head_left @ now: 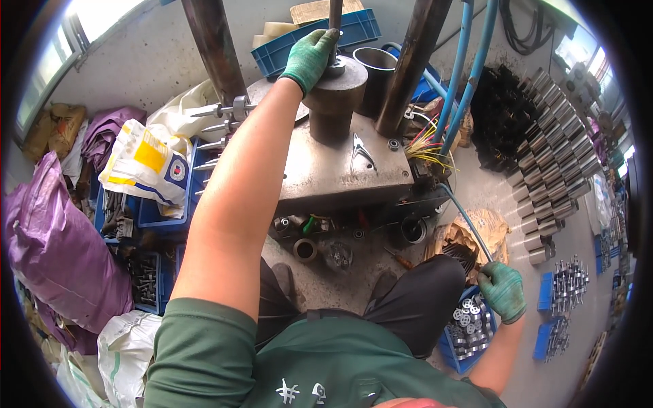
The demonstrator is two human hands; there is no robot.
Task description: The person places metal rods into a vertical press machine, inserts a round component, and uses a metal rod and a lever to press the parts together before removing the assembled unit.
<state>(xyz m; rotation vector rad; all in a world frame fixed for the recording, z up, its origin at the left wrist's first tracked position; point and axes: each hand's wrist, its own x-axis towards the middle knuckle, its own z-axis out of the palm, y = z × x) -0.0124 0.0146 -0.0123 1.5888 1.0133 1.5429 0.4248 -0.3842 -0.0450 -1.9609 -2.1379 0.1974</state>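
In a green work glove, my left hand (311,60) reaches far forward. Its fingers close round an upright metal rod (335,15) where the rod meets a ring on top of a thick steel cylinder (338,90). That cylinder stands on the worn metal bed (320,170) of a press. My right hand (503,291), gloved alike, is low at the right and grips the end of a long thin lever (468,216), which slants up to the side of the press. Circlip pliers (360,155) lie on the bed in front of the cylinder.
Two dark columns (216,54) (413,64) flank the cylinder. Shafts with ring ends (228,109) stick out left of the bed. A blue bin of small metal parts (469,326) sits beside my right knee. Stacked steel tubes (554,149) stand right; purple sacks (61,245) slump left.
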